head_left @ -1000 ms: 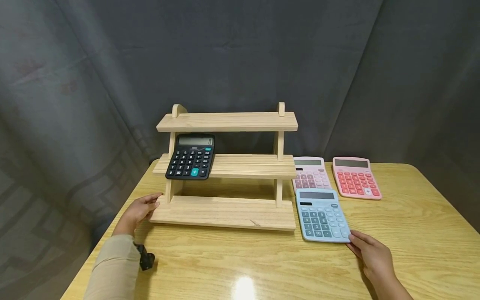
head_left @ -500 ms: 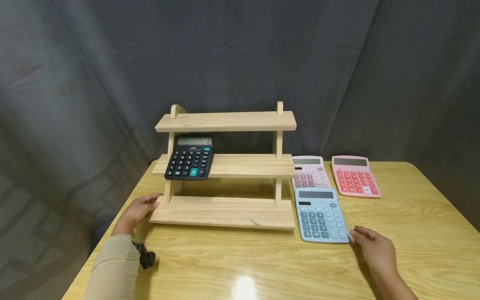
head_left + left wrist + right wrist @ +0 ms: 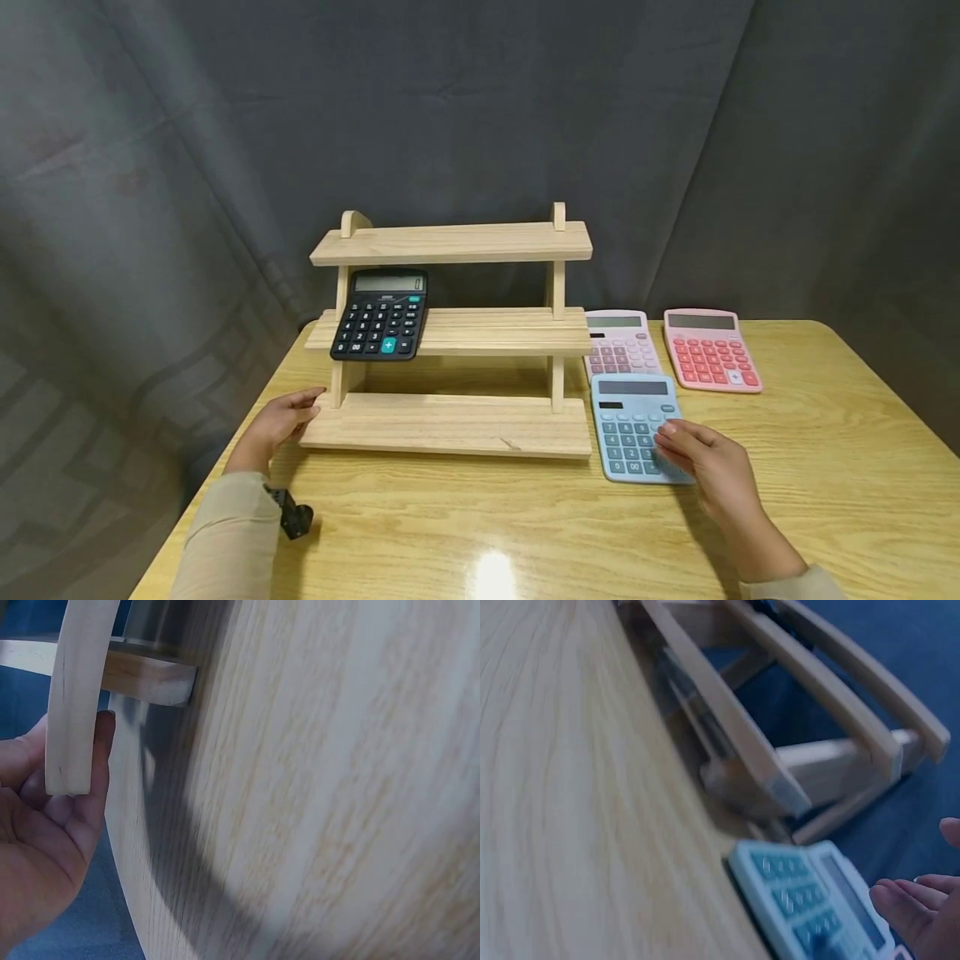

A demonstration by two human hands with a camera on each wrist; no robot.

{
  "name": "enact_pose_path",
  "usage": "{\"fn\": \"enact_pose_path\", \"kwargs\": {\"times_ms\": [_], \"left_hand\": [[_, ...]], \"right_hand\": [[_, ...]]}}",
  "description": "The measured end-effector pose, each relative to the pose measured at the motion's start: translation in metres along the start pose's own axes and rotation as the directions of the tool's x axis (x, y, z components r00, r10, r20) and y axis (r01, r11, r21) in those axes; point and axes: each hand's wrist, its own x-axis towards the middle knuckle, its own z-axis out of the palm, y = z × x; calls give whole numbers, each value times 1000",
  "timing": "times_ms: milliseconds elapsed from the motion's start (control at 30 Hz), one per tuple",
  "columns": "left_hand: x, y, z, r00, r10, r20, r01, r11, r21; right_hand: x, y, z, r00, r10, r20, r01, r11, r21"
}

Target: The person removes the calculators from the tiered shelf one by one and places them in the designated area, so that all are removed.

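A three-tier wooden display stand [image 3: 446, 425] stands on the table. My left hand [image 3: 277, 425] grips the left end of its bottom board [image 3: 71, 712], fingers on one side and thumb on the other in the left wrist view. On the middle tier a black calculator [image 3: 380, 315] leans back at the left. Right of the stand lies a light blue calculator [image 3: 637, 425]. My right hand [image 3: 716, 467] hovers over its lower right part, fingers loosely bent and holding nothing. In the right wrist view a gap shows between the fingertips [image 3: 889, 896] and the blue calculator [image 3: 802, 892].
Behind the blue calculator lie a pale pink calculator [image 3: 622, 346], partly covered by it, and a coral pink calculator [image 3: 712, 350] further right. A grey curtain [image 3: 465, 108] hangs behind the wooden table [image 3: 390, 533]. A small black device [image 3: 292, 512] sits at my left wrist.
My right hand has let go of the blue calculator's lower right corner, then moved left and up over its keys. My left hand stays on the stand.
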Motion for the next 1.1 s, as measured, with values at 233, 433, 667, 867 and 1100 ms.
{"fn": "enact_pose_path", "kwargs": {"times_ms": [233,433,667,867,1100], "left_hand": [[-1,-1,0,1000,-14,-6,14,1000,1],[-1,-1,-1,1000,-19,-17,19,1000,-11],[1,-2,-1,1000,-9,-29,8,1000,-20],[1,-4,-1,999,-5,-34,4,1000,-24],[1,-3,0,1000,15,0,-15,998,-60]], "right_hand": [[17,11,20,997,-32,64,27,996,82],[16,2,44,974,-58,220,25,988,150],[-22,-54,102,954,17,298,-85,973,216],[-25,-63,124,943,94,318,-173,957,231],[-22,-62,147,928,126,350,-218,947,235]]}}
